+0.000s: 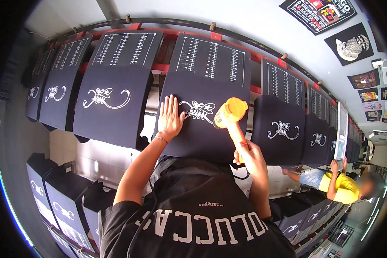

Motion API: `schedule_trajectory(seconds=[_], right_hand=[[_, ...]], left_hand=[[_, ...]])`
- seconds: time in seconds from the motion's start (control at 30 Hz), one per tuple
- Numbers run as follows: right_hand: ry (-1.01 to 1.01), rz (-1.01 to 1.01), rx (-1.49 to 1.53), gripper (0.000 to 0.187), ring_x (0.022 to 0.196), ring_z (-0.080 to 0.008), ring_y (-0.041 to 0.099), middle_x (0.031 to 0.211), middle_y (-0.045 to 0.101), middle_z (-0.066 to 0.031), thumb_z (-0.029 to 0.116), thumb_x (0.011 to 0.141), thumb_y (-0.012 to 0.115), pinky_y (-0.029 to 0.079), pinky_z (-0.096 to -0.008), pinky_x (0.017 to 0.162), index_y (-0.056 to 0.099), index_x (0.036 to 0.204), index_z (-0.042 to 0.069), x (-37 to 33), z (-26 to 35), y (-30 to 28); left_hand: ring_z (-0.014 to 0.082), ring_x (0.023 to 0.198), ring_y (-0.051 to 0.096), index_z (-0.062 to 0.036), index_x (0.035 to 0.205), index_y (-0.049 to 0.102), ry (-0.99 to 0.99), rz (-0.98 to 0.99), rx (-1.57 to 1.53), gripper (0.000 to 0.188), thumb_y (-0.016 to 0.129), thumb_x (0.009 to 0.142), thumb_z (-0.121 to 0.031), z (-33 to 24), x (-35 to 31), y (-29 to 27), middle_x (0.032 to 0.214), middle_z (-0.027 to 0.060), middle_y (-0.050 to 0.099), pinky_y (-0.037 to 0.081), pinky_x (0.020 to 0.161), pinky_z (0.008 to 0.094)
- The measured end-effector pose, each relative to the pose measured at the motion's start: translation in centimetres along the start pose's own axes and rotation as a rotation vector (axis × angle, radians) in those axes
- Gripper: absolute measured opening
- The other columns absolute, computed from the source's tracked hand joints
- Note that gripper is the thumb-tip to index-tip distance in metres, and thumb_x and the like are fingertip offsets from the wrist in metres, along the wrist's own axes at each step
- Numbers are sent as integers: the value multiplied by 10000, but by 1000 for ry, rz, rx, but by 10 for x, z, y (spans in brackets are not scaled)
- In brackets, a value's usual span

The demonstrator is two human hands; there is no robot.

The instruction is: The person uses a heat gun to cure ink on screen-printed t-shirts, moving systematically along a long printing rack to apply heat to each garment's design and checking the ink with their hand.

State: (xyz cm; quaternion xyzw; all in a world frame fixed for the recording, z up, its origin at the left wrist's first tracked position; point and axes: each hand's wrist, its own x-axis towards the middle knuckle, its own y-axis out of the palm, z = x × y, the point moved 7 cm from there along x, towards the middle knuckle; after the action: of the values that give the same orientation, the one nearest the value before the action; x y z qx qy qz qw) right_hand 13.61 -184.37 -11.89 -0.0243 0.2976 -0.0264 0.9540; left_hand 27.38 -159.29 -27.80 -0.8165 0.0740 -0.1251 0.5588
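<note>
The left hand (170, 119) lies flat on smooth black fabric (189, 135); the right hand (252, 160) grips an orange plastic heat gun (234, 112), its head over a white, curling line print (198, 110) (partly hidden). Similarly printed black panels (112, 122) stand alongside.

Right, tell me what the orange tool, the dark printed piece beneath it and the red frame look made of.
Orange tool: probably hard plastic, semi-glossy; its moulded shape and bright highlights suggest it.
Dark printed piece: apparently matte fabric, smoothly draped without shine; fibre unclear.
Red frame: likely painted metal, judging by its even colour and slim bars, though painted wood is possible.
</note>
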Motion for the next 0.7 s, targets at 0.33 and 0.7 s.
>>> schedule_trajectory(seconds=[0.33,0.7], right_hand=[[0,8,-7,293,598,-101,615,728,606,-22,275,996,603,501,-237,561,592,1094,-1,1,-9,-34],[-10,43,-2,316,601,-99,614,730,608,-21,289,994,615,498,-234,558,599,1112,-4,9,-4,-68]], left_hand=[[377,1499,184,75,1501,282,-55,48,-20,688,480,987,-338,-39,-22,11,1590,235,254,130,1230,472],[379,1496,193,75,1497,294,-107,-25,34,675,477,997,-340,-36,-14,7,1590,243,249,139,1224,474]])
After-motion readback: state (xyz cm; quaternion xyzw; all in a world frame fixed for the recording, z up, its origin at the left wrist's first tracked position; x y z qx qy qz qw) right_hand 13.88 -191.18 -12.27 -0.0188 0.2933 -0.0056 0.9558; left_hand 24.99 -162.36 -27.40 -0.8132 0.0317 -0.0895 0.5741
